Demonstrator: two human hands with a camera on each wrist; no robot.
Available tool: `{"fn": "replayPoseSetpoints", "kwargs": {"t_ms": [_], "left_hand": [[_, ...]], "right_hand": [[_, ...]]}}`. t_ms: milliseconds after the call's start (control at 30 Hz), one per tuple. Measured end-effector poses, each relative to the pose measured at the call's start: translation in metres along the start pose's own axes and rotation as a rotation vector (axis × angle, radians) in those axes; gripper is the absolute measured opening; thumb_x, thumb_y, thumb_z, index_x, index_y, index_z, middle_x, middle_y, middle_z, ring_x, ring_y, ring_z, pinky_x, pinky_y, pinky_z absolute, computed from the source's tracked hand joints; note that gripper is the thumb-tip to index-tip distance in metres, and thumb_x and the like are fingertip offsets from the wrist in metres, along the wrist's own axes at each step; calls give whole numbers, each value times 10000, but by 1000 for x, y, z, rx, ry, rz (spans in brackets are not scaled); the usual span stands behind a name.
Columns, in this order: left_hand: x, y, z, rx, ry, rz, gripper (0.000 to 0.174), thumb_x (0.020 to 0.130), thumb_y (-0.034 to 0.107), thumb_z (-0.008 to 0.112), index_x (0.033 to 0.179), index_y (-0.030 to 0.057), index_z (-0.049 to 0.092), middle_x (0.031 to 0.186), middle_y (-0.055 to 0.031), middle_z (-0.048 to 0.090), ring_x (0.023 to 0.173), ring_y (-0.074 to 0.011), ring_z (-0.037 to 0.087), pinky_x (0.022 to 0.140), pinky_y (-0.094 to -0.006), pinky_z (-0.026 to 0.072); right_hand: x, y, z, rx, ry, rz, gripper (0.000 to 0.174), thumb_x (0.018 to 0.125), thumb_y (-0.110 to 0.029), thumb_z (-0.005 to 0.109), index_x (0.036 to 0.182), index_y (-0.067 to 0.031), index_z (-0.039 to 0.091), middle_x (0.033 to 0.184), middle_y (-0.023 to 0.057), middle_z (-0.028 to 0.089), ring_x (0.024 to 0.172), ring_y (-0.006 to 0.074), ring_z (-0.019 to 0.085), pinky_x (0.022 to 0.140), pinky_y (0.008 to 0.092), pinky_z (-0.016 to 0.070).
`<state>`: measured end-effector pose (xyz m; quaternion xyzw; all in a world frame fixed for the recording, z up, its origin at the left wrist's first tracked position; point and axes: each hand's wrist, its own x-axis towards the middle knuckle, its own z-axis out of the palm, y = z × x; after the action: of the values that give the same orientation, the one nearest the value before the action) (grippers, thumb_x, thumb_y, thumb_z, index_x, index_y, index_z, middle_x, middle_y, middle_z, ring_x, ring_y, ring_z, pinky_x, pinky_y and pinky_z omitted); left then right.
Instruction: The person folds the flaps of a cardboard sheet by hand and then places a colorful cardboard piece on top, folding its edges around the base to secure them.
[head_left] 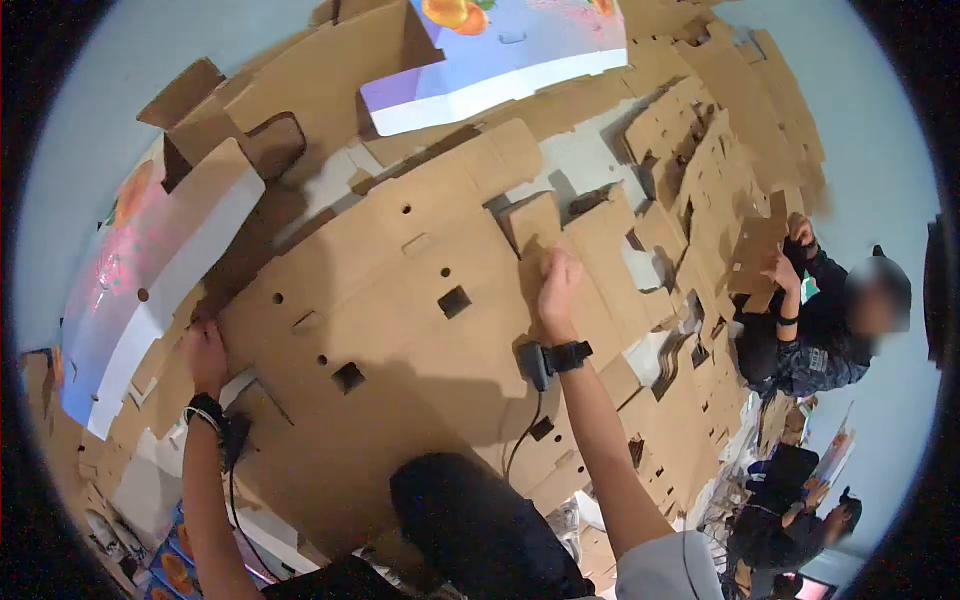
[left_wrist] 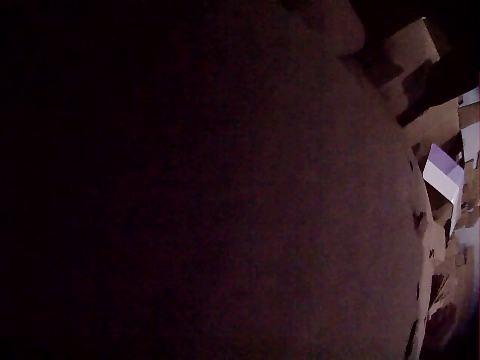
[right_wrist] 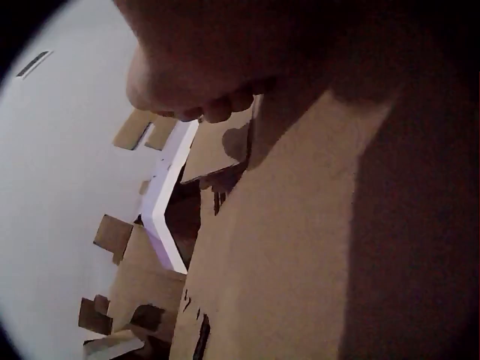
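A large flat sheet of brown cardboard (head_left: 400, 310) with round and square cut-outs lies tilted across the front of the person's body in the head view. At its left edge the left hand (head_left: 207, 355) grips the board. The right hand (head_left: 558, 285) holds the opposite edge, its fingers curled. In the right wrist view the fingers (right_wrist: 217, 111) bend over at the board's edge, and the palm side is hidden. Dark brown board (left_wrist: 337, 225) fills most of the left wrist view, where the left hand does not show.
Printed purple-white cartons (head_left: 520, 75) lie beyond the sheet, and another printed panel (head_left: 150, 280) stands at the left. Piles of cut cardboard (head_left: 690, 200) spread to the right. A person (head_left: 815, 320) handles a cardboard piece there; another person (head_left: 790, 530) is farther back.
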<state>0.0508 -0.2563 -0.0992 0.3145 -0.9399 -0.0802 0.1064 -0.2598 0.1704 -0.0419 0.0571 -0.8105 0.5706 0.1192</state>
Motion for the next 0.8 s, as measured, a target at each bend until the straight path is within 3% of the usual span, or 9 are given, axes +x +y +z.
{"fn": "replayPoseSetpoints", "kwargs": {"t_ms": [33,100,233,300,433,500,600,633,800], "left_hand": [[5,6,-8,-8,2,7,362,876,287,369,914,-7,575,798,-237,574,726,-381,553,652,-455,427],[11,15,-15,-107,-122,-248,356,879,310,370,921,29,585,805,-220,581,742,-378,558,646,-450,429],[8,7,0,20,110,-135,364,882,328,372,961,33,569,834,-205,589,747,-377,565,671,-439,431],[17,16,-17,-1,-163,-292,375,884,320,362,1050,28,530,914,-206,581,790,-371,567,726,-446,424],[20,14,-41,89,-506,-143,408,876,299,354,1162,25,450,1016,-231,541,897,-372,538,812,-447,395],[13,-9,-17,436,74,183,418,861,256,343,1209,29,394,1143,-238,466,1048,-362,455,895,-466,338],[-19,13,-38,622,168,318,423,839,215,371,1223,36,360,1242,-206,383,1145,-344,370,947,-481,277],[-27,64,-79,333,25,47,424,819,186,412,1221,61,364,1280,-156,344,1183,-328,334,958,-493,256],[-24,40,-117,376,220,152,409,811,195,454,1203,96,393,1228,-105,402,1138,-316,383,936,-450,305]], "right_hand": [[4,-7,-6,31,-126,105,440,881,-271,425,508,-92,277,492,-30,255,472,84,226,445,279,170],[3,-26,-4,49,-117,158,430,878,-260,426,512,-93,275,495,-31,256,474,81,223,445,277,168],[1,-5,-4,89,-153,148,402,863,-236,430,521,-99,270,498,-30,252,475,75,212,443,280,156],[6,13,-4,72,-197,109,400,857,-243,436,516,-100,285,500,-30,255,481,75,231,445,277,178],[18,-9,-18,-230,-315,32,362,848,-240,445,530,-97,349,534,-36,299,527,75,311,479,263,271],[32,-14,-36,-46,-882,78,343,821,-313,492,647,-17,490,566,32,472,573,126,456,529,292,379],[17,-21,-89,59,-934,76,279,818,-317,507,746,-47,512,654,3,488,653,131,469,611,284,404],[12,-9,-118,-111,-934,-23,257,827,-299,499,795,-45,509,698,24,502,678,149,485,635,292,410],[-50,37,-265,-644,-504,-300,318,875,-333,405,937,-34,493,779,153,550,763,300,545,720,343,419]]}}
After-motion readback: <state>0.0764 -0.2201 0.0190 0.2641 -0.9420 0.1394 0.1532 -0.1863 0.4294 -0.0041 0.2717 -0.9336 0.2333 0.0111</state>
